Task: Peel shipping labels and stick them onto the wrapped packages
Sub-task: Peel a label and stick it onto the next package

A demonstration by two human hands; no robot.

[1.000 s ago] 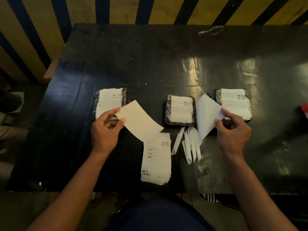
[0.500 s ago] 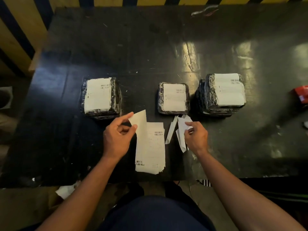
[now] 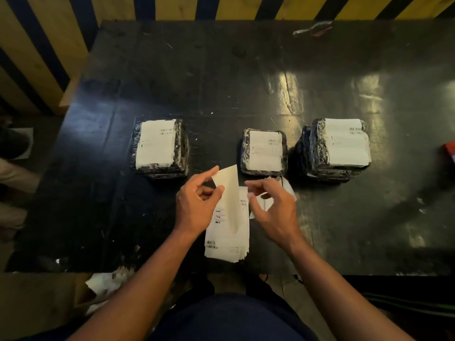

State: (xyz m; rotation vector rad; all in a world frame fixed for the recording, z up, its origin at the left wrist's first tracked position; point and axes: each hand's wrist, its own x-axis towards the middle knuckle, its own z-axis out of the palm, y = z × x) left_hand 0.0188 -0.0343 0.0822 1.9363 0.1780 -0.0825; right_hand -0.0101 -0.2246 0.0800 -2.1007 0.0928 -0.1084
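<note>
The left hand (image 3: pixel 197 207) pinches a blank sheet (image 3: pixel 229 193) between thumb and fingers and holds it tilted up above the stack of labels (image 3: pixel 229 239), which lies on the dark tabletop (image 3: pixel 221 82) near its front edge. The right hand (image 3: pixel 273 212) hovers just beside the sheet, its fingers loosely bent and holding nothing. Behind the hands stand three wrapped packages, left (image 3: pixel 160 147), middle (image 3: pixel 264 152) and right (image 3: pixel 337 146), each with a white label on top. Under the right hand lie white paper strips (image 3: pixel 286 187).

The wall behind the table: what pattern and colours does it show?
Slanted yellow and dark blue stripes on the wall, seen best along the top of the head view.
</note>
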